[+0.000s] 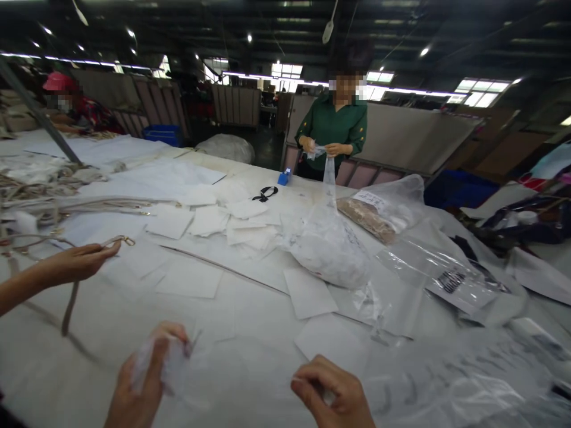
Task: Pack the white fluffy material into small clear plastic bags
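Both hands grip: left hand (147,374) closed around a crumpled clear bag (172,362), right hand (332,395) pinching its film taut above the surface (250,333).

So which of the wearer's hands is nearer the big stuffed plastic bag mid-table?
Right. The right hand sits below the stuffed bag, slightly right of centre; the left hand is farther off, down-left.

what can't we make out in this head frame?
- Left hand: holds a thin clear bag; motion blur hides its contents.
- Right hand: pinches something small, hidden by its fingers.
- Co-worker's hand with a strap: arm cut off by the left edge.
- Label print: too small.
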{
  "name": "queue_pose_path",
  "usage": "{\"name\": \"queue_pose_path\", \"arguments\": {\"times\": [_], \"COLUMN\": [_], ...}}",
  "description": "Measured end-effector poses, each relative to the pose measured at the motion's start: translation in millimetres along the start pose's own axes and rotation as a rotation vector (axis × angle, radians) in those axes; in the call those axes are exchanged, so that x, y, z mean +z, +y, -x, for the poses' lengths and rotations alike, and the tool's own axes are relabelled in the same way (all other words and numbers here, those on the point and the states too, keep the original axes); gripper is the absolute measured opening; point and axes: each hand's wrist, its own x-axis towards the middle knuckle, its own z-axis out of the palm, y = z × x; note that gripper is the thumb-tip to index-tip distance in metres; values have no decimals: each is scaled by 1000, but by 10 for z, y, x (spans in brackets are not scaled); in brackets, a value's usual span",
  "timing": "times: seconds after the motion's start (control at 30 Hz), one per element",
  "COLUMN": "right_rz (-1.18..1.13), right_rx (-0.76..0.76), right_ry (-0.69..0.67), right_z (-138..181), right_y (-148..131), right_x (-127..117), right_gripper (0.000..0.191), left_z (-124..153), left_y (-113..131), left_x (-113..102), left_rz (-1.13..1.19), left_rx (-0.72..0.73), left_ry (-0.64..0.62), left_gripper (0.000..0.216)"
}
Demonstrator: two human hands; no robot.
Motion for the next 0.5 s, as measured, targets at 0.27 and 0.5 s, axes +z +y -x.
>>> {"name": "queue_pose_path", "arguments": {"times": [0.27,0.5], "right_rz": [13,205], "right_rx": [57,80], "right_ry": [-83,-234], "right_z": [-7,55], "right_y": [125,450], "right_x": [-71,-537], "right_gripper": [12,13], "left_z": [641,588], "left_y": [153,96], "left_x": [1165,1206], "left_rz": [139,110], "left_rx": [9,-43], "left_ry": [-1009,-908], "left_gripper": [15,19]}}
